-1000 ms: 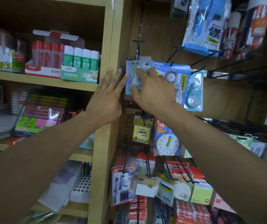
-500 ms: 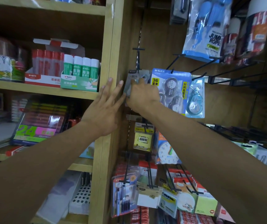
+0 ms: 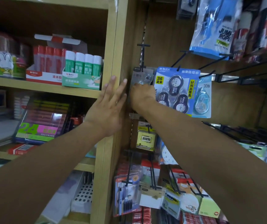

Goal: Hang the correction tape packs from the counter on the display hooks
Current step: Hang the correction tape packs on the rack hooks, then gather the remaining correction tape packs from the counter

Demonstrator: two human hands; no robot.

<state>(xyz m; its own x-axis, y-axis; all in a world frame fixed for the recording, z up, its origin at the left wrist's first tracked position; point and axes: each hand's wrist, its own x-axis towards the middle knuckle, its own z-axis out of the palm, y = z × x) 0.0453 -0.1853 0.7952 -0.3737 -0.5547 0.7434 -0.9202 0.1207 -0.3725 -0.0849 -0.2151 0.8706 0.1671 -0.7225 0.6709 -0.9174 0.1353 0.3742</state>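
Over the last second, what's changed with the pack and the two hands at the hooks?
The right hand has pushed the grey correction tape pack back along the leftmost hook, toward the panel, where it now looks darker and further in. Its fingers stay on the pack. The left hand stays flat and open against the wooden post; the blue three-pack hangs as before.

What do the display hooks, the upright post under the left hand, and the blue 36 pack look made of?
Display hooks: thin black rods, probably coated metal wire; matte, no glint.
Upright post: light wood-grain surface, likely laminate board; a seam runs down its face.
Blue 36 pack: printed card backing with a clear glossy plastic blister, going by highlights over the three dispensers.
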